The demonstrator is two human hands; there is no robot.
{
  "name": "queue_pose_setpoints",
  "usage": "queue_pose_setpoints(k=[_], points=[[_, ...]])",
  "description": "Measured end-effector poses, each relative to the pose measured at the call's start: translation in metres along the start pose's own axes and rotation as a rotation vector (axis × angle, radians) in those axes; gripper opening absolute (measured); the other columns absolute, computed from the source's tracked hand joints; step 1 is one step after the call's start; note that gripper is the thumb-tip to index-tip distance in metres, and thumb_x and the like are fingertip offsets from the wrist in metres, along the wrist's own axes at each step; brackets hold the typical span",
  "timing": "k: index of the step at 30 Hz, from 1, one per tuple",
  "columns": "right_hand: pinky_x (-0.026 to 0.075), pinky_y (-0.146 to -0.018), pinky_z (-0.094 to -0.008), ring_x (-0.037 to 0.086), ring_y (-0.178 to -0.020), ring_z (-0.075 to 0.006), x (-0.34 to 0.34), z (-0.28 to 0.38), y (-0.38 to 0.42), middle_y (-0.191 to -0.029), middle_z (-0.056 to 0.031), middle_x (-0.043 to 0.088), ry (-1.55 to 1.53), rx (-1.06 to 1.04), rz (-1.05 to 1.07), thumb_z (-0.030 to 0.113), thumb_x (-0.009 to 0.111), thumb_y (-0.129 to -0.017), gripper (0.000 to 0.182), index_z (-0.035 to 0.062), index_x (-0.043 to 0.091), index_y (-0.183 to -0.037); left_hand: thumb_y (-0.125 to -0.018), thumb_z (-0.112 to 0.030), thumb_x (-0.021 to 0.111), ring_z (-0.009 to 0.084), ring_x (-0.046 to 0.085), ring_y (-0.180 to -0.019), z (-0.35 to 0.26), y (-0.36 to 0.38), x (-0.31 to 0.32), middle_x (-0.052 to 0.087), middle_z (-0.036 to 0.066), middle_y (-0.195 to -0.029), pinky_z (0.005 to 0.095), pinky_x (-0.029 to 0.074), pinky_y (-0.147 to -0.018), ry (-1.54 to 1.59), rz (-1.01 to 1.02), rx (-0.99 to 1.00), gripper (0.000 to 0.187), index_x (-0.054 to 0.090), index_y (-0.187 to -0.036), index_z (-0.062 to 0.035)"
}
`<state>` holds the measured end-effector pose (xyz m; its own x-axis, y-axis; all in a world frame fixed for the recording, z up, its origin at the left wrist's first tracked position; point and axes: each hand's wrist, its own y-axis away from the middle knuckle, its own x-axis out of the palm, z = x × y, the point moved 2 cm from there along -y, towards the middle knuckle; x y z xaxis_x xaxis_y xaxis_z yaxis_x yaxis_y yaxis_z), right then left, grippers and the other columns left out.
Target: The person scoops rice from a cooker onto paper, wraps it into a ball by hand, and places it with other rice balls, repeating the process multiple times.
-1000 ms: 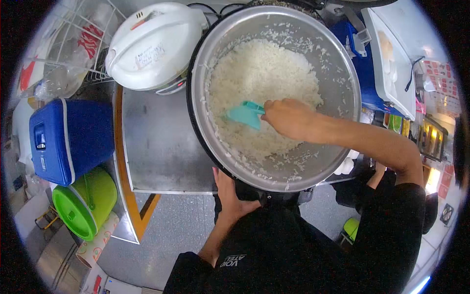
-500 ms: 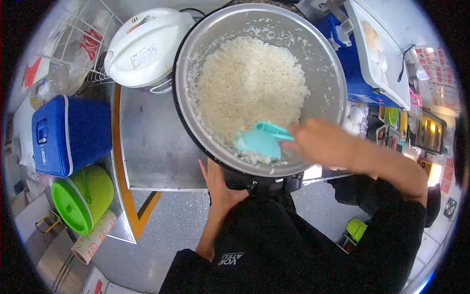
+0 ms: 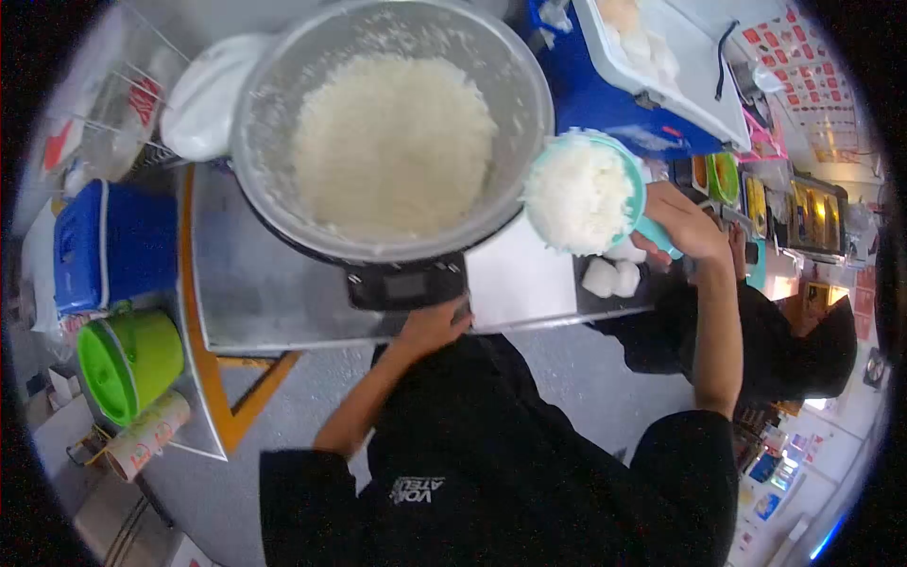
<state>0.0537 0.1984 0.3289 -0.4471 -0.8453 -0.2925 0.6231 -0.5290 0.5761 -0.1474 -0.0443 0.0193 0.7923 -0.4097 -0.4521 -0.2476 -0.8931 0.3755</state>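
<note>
**Scoop of rice lifted clear of the pot**

The right hand (image 3: 688, 225) is holding a teal rice scoop (image 3: 586, 194) heaped with white rice, its fingers wrapped around the handle. The scoop is hanging just left of those fingers, beyond the rim of the big metal rice pot (image 3: 392, 132), above the white board (image 3: 520, 279) on the tabletop (image 3: 255, 293). The left hand (image 3: 433, 326) is pressing against the tabletop's near edge beside the black scale (image 3: 406, 283) under the pot, fingers curled, gripping nothing. Two white lumps (image 3: 609, 277) are lying just below the scoop.
</note>
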Motion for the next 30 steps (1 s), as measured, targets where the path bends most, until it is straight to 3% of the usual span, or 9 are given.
queue_pose_setpoints(k=[5, 7, 8, 13, 23, 24, 27, 28, 30], points=[[0.045, -0.042, -0.0316, 0.055, -0.043, -0.0172, 0.006, -0.128, 0.021, -0.057, -0.0087, 0.058, 0.22, 0.283, -0.269, 0.035, 0.045, -0.103, 0.045, -0.0023, 0.064, -0.086, -0.063, -0.047, 0.086, 0.0422, 0.016, -0.147, -0.05, -0.071, 0.013, 0.016, 0.026, -0.158, 0.0519, 0.018, -0.12, -0.406, -0.253, 0.051, 0.118, 0.026, -0.148, 0.0075], [0.051, -0.05, -0.0417, 0.062, -0.052, -0.0283, 0.046, -0.2, -0.001, -0.068, -0.0171, 0.065, 0.481, -0.086, -0.508, 0.036, 0.048, -0.102, 0.043, -0.0013, 0.064, -0.088, -0.056, -0.051, 0.088, 0.0397, 0.017, -0.147, -0.048, -0.088, 0.024, 0.016, 0.024, -0.158, 0.051, 0.017, -0.12, -0.48, -0.238, -0.017, 0.127, 0.024, -0.149, 0.0071], [0.051, -0.053, -0.0458, 0.065, -0.057, -0.0327, 0.071, -0.235, -0.016, -0.072, -0.0198, 0.065, 0.586, -0.01, -0.53, 0.037, 0.049, -0.101, 0.04, 0.0002, 0.062, -0.091, -0.052, -0.053, 0.09, 0.0385, 0.017, -0.148, -0.047, -0.094, 0.03, 0.017, 0.023, -0.159, 0.0506, 0.016, -0.121, -0.517, -0.229, -0.05, 0.132, 0.023, -0.149, 0.0069], [0.054, -0.054, -0.0513, 0.068, -0.064, -0.0389, 0.176, -0.303, -0.069, -0.071, -0.0163, 0.065, 0.802, 0.094, -0.491, 0.038, 0.053, -0.098, 0.035, 0.0055, 0.047, -0.11, -0.045, -0.061, 0.088, 0.0333, 0.014, -0.15, -0.027, -0.094, 0.046, 0.011, 0.022, -0.161, 0.0509, 0.015, -0.12, -0.535, -0.208, -0.028, 0.145, 0.016, -0.152, 0.0045], [0.052, -0.048, -0.0468, 0.067, -0.057, -0.0354, 0.163, -0.334, -0.065, -0.072, -0.0176, 0.067, 0.67, -0.133, -0.569, 0.034, 0.06, -0.095, 0.034, 0.0053, 0.046, -0.106, -0.041, -0.068, 0.085, 0.0287, 0.009, -0.152, -0.037, -0.103, 0.043, 0.007, 0.016, -0.164, 0.0526, 0.015, -0.12, -0.692, -0.159, -0.099, 0.151, 0.013, -0.154, 0.0015], [0.051, -0.05, -0.0496, 0.065, -0.059, -0.04, 0.163, -0.326, -0.057, -0.072, -0.02, 0.066, 0.568, -0.096, -0.55, 0.033, 0.061, -0.095, 0.033, 0.0042, 0.046, -0.104, -0.041, -0.069, 0.085, 0.0286, 0.008, -0.152, -0.038, -0.099, 0.046, 0.006, 0.016, -0.164, 0.0532, 0.015, -0.12, -0.715, -0.129, -0.116, 0.152, 0.013, -0.154, 0.001], [0.049, -0.054, -0.053, 0.064, -0.063, -0.0433, 0.147, -0.309, -0.042, -0.074, -0.0229, 0.063, 0.432, -0.102, -0.616, 0.032, 0.06, -0.096, 0.032, 0.0034, 0.047, -0.101, -0.059, -0.059, 0.084, 0.0305, 0.014, -0.151, -0.048, -0.094, 0.038, 0.015, 0.017, -0.162, 0.0525, 0.019, -0.119, -0.679, -0.125, -0.091, 0.127, 0.021, -0.153, 0.0003], [0.048, -0.063, -0.0518, 0.064, -0.076, -0.044, 0.133, -0.292, -0.033, -0.082, -0.0254, 0.061, 0.301, -0.073, -0.611, 0.027, 0.061, -0.095, 0.028, 0.0025, 0.048, -0.099, -0.067, -0.05, 0.079, 0.0306, 0.018, -0.15, -0.038, -0.101, 0.033, 0.02, 0.018, -0.16, 0.0504, 0.021, -0.119, -0.648, -0.19, -0.014, 0.112, 0.025, -0.151, 0.0002], [0.048, -0.068, -0.0493, 0.061, -0.083, -0.0428, 0.097, -0.248, -0.017, -0.089, -0.0244, 0.059, 0.319, -0.297, -0.702, 0.021, 0.063, -0.091, 0.026, 0.0014, 0.05, -0.101, -0.084, -0.033, 0.071, 0.0307, 0.025, -0.147, -0.01, -0.117, 0.028, 0.03, 0.019, -0.156, 0.0462, 0.026, -0.119, -0.572, -0.318, 0.134, 0.081, 0.034, -0.148, 0.0]])
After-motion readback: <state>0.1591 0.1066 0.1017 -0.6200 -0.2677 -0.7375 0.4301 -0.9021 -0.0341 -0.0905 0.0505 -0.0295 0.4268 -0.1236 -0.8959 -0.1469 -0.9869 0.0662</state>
